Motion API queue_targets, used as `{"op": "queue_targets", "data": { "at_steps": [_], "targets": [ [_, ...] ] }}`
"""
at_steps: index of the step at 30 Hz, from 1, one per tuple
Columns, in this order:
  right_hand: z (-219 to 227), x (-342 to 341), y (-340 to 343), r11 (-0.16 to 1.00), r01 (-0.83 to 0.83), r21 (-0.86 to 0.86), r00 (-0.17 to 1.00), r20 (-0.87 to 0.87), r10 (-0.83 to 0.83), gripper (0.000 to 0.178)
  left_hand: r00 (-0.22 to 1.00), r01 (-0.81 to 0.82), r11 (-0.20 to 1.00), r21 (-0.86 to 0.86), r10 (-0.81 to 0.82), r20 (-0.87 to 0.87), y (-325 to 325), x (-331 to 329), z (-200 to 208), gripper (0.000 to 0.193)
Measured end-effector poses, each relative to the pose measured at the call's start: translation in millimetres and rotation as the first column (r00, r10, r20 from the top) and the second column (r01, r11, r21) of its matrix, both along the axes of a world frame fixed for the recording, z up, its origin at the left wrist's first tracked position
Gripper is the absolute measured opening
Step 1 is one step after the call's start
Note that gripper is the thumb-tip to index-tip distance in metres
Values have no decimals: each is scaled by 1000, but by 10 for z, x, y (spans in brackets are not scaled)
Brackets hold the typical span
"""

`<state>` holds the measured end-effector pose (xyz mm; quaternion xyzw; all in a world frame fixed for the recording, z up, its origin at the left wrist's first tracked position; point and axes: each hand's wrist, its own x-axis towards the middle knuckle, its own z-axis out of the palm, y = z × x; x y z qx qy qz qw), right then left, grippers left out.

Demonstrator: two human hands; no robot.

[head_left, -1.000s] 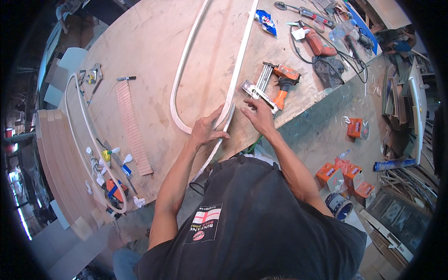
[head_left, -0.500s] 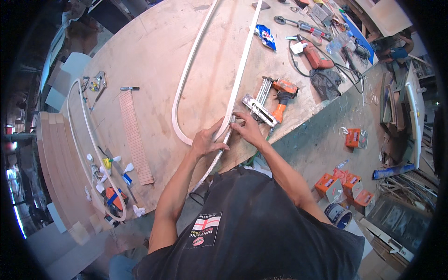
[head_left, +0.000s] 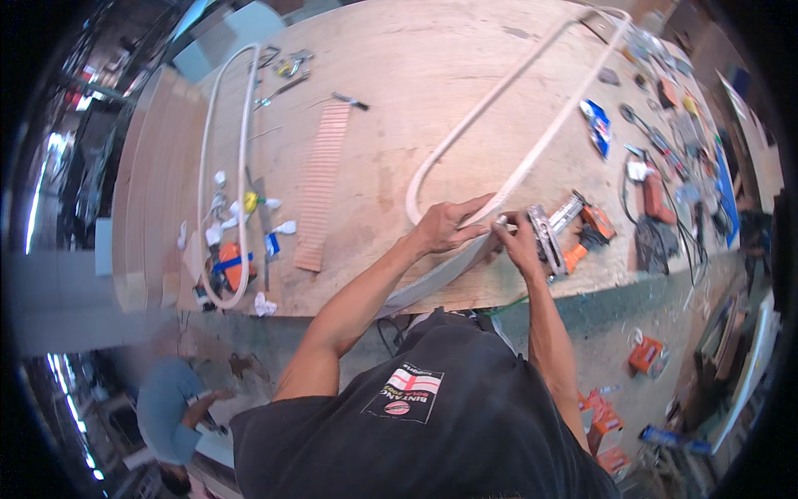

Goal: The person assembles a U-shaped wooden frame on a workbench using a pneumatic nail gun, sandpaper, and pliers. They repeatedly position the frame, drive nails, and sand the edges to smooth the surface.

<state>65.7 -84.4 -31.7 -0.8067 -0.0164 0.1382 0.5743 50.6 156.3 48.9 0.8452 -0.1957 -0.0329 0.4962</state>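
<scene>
The looped pale frame [head_left: 542,151] lies on the table [head_left: 378,158], its near curved end close to the near edge, its far end toward the far right corner. The left hand [head_left: 440,226] is closed around the near curve, fingers over the rail. The right hand [head_left: 519,241] sits just beside it, thumb and fingers brought together on the upper end of a bent pale strip [head_left: 445,274]; grip pressure cannot be told. The strip runs from the near curve down to the table's near edge, passing under the left forearm. An orange nail gun [head_left: 595,221] with a silver magazine lies just beside the right hand, obstructing the space between it and the right edge. Beyond it, nearer the right edge, are a red power tool [head_left: 657,198] and a black bag [head_left: 655,247]. A blue packet [head_left: 597,129] lies outside the frame's right rail. Left of the frame, well apart, are a ribbed strip [head_left: 324,187] and a black marker [head_left: 350,101]. A second loop [head_left: 243,158] lies along the left edge, an orange tool [head_left: 235,266] at its near end.
</scene>
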Motion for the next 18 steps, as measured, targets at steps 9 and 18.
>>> {"op": "queue_targets", "data": {
  "at_steps": [9, 18],
  "targets": [
    [-103, 223, 224, 986, -34, -162, 998, 49, 43, 42, 996, -79, 996, 49, 77, 41, 199, 27, 230, 61],
    [-267, 295, 280, 843, -62, -534, 986, 98, 135, 59, 992, -108, 984, 140, 97, 80, 259, 1, 268, 62]
  ]
}}
